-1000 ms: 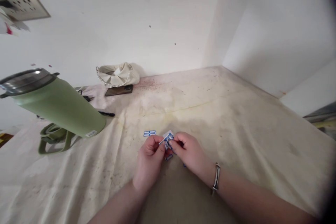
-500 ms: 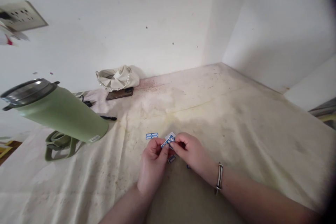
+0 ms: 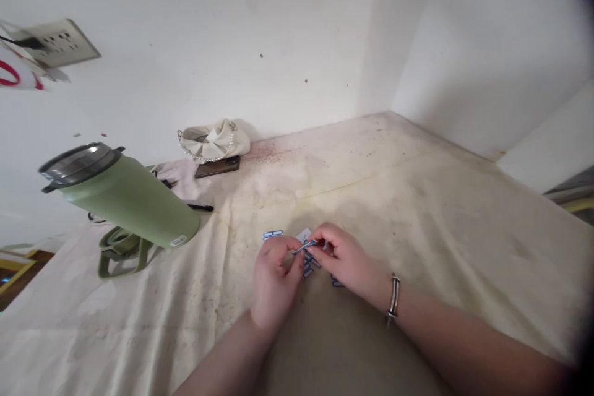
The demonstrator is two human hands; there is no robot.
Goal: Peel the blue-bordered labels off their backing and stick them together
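Observation:
Between the fingertips of both hands is a thin stack of small blue-and-white labels [image 3: 305,246], turned nearly edge-on. My left hand [image 3: 277,272] pinches its near left end with thumb and fingers. The far right end is pinched by my right hand [image 3: 342,255], which has a metal bracelet [image 3: 393,298] on its wrist. Beneath the fingers, more blue-edged labels [image 3: 308,271] lie on the cloth, partly hidden. One label piece [image 3: 272,235] rests flat beyond my left hand, and another [image 3: 337,283] shows from under my right hand.
A green tumbler [image 3: 134,198] stands on the left, its green strapped holder or lid [image 3: 123,253] beside it. Farther back are a black pen [image 3: 200,207], a phone [image 3: 218,166] and a white bag [image 3: 213,141] with a bead chain. A wrinkled cloth [image 3: 408,210] covers the table up to the walls.
The labels in my hands have tilted from face-up to nearly edge-on. More labels now show below my fingers. The view has shifted slightly, moving the tumbler and bag rightward.

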